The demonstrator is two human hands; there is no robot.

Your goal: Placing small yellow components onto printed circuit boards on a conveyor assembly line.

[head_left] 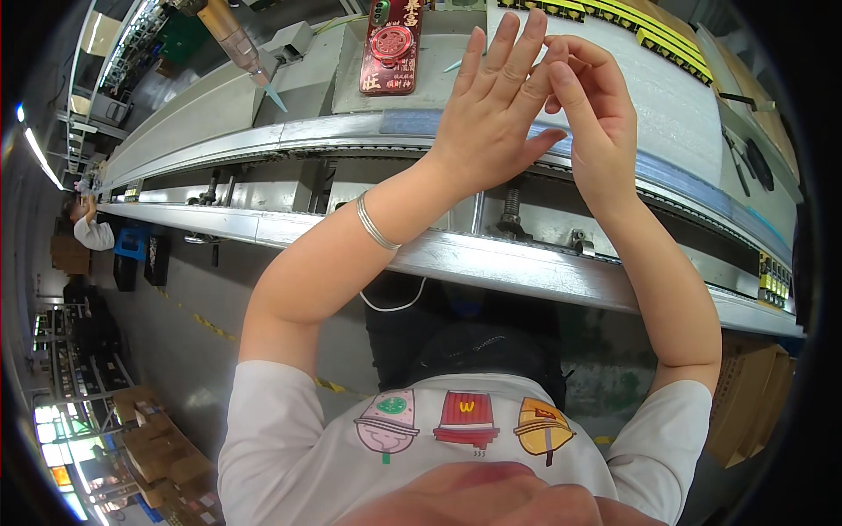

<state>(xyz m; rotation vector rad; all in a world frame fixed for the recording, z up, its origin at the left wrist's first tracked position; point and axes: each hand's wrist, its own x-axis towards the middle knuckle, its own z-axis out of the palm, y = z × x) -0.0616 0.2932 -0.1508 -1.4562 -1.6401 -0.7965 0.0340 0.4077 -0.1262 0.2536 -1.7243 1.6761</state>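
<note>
My left hand (495, 110) hovers over the far rail of the conveyor, its back showing and its fingers stretched out. Close beside it, my right hand (601, 118) has its thumb and bent forefinger closed around the left index finger. Whether anything small lies between those fingertips is hidden. Left of my hands, a phone in a red patterned case (390, 48) with a round red grip lies on a grey metal tray (349, 66). A thin bluish tip (452, 67) shows just left of my left fingers.
A metal conveyor (263, 226) runs across in front of me. A dispenser with a pointed nozzle (241, 48) hangs at upper left. White foam (671, 123) bears rows of yellow-black parts (649, 37). Pliers (735, 160) lie far right; more parts (774, 280) sit on the conveyor.
</note>
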